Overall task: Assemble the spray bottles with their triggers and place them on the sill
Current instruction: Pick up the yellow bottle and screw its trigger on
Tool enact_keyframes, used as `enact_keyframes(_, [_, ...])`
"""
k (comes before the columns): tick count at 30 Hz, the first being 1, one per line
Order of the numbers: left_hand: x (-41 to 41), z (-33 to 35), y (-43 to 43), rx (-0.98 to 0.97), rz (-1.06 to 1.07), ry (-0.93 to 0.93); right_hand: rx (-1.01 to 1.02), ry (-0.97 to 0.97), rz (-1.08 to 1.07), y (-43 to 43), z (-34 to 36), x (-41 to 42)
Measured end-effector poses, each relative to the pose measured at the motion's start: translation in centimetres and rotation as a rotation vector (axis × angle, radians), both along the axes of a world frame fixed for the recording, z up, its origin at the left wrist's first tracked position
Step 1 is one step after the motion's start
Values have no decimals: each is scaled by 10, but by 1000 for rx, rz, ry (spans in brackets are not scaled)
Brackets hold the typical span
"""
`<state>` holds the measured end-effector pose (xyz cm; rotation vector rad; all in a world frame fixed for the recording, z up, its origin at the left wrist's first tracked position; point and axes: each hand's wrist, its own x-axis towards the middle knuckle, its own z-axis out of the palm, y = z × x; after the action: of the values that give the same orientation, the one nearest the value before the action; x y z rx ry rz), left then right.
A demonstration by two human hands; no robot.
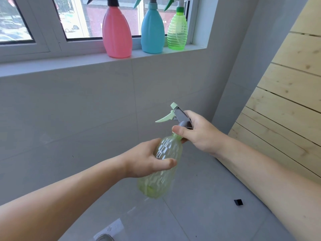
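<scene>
Pink bottle (117, 33), blue bottle (152, 30) and small green bottle (177, 30) stood on the sill (52, 64) at 12 o'clock, left hand (147, 160) wrapped around the clear green bottle (161, 171) in the middle, tilted toward 1 o'clock, right hand (194, 133) pinched the trigger (178, 115) at its neck

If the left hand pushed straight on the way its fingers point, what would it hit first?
The left hand is already wrapped around the pale green bottle, so that comes first. Beyond it, probably the right forearm or the wooden panel; depth is unclear.
</scene>
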<state>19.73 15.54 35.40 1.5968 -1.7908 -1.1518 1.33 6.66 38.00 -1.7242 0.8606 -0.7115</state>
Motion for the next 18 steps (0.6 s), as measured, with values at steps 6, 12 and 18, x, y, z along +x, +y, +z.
enact_keyframes(6, [0,1,-3,-25,38,-17,74,-32,16,-3,8,-2])
enact_keyframes(12, [0,-2,1,-2,43,-72,16,46,-58,1,-2,3])
enact_keyframes(18, [-3,2,0,-40,119,-209,7,-27,-25,1,2,0])
